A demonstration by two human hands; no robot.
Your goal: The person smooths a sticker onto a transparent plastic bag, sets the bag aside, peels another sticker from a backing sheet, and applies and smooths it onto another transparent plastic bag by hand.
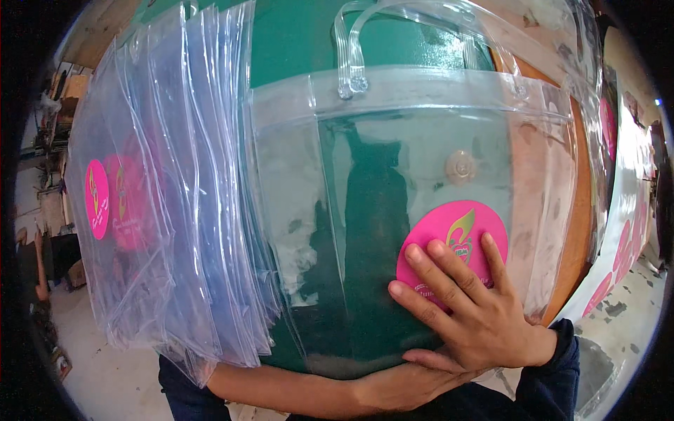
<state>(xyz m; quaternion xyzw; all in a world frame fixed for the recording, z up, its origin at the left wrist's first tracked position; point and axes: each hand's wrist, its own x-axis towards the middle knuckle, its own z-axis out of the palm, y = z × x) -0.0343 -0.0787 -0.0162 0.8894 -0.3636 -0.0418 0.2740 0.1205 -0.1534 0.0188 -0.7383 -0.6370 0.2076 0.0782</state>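
Note:
A clear plastic tote bag lies flat on a green board, its clear handles toward the far side. A round pink sticker with a green and yellow leaf-like print sits on the bag's lower right. My right hand rests over the sticker's lower part, fingers spread and lying flat. From the lower left, my left forearm crosses along the near edge of the board. My left hand is beneath the right hand and wrist, so its fingers are mostly hidden.
At the left stands a thick pile of clear plastic bags, with pink round stickers on some. A white sheet of pink stickers is at the right, beside the board's brown edge. More clear plastic hangs over the right side.

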